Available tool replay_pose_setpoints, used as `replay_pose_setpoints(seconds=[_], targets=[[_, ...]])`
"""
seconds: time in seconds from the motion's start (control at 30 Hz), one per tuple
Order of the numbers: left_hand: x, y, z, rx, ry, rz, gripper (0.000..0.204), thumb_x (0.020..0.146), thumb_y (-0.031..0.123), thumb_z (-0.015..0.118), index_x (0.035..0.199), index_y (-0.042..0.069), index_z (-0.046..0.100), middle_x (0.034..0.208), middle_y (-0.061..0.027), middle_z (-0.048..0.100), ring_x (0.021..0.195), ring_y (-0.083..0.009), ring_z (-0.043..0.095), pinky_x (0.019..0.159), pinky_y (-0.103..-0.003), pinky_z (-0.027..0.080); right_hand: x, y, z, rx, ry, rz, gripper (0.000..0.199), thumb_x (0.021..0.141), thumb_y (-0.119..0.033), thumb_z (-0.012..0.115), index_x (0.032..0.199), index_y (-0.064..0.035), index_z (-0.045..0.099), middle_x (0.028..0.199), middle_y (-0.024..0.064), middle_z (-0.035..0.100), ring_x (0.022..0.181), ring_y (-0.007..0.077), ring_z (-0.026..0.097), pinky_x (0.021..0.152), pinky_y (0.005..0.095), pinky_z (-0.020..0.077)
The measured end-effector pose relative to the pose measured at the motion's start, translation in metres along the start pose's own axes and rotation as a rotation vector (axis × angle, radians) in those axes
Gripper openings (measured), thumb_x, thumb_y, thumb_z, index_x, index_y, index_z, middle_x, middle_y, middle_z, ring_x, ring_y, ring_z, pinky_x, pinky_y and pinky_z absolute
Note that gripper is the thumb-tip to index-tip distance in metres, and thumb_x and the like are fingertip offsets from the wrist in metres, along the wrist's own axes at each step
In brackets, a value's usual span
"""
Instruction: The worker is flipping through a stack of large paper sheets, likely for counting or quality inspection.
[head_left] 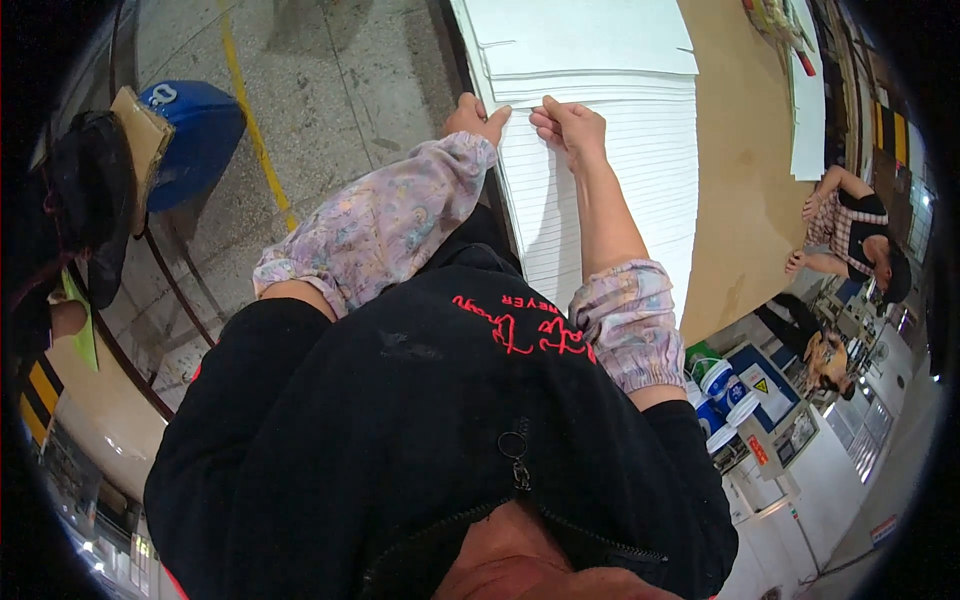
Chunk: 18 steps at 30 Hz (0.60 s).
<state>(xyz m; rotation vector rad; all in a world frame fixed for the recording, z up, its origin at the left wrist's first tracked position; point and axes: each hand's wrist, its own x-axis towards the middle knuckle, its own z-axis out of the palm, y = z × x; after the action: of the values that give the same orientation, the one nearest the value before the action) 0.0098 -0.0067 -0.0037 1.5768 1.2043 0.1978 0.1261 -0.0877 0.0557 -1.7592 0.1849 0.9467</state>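
Left hand [478, 122] is resting at lined sheets' [620, 180] edge, fingers half-spread, hold unclear; right hand [577, 132] is pinching nearly closed, contents hidden.

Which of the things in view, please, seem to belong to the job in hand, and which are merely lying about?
Seem to belong:
white sheets
left hand, at their left edge
right hand, at the sheets
tan tabletop, under them

Apparently just lying about:
blue container, far left
blue-and-white buckets, lower right
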Motion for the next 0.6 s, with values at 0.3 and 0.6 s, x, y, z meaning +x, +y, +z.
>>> replay_pose_setpoints(seconds=[0.3, 0.6], targets=[[0.007, -0.012, 0.002, 0.051, -0.033, 0.038, 0.039, 0.068, 0.033, 0.069, 0.07, 0.004, 0.043, 0.059, -0.0066, 0.051, 0.053, -0.0153, 0.048, 0.052, -0.029, 0.041, -0.013, -0.011, -0.001, -0.119, -0.042, -0.003, 0.016, 0.077, -0.009, 0.061, 0.078, 0.0055, 0.054, 0.074, 0.0149, 0.062, 0.06, 0.0142, 0.061, 0.048, 0.0197, 0.0478], [0.003, -0.016, 0.004, -0.143, -0.146, 0.12, 0.034, 0.068, 0.027, 0.07, 0.072, 0.004, 0.045, 0.058, -0.0007, 0.046, 0.052, -0.0078, 0.041, 0.047, -0.023, 0.036, -0.032, -0.021, -0.005, 0.174, -0.082, 0.044, 0.022, 0.082, -0.008, 0.053, 0.097, 0.0084, 0.051, 0.09, 0.0169, 0.06, 0.079, 0.0189, 0.061, 0.064, 0.0245, 0.0539]])
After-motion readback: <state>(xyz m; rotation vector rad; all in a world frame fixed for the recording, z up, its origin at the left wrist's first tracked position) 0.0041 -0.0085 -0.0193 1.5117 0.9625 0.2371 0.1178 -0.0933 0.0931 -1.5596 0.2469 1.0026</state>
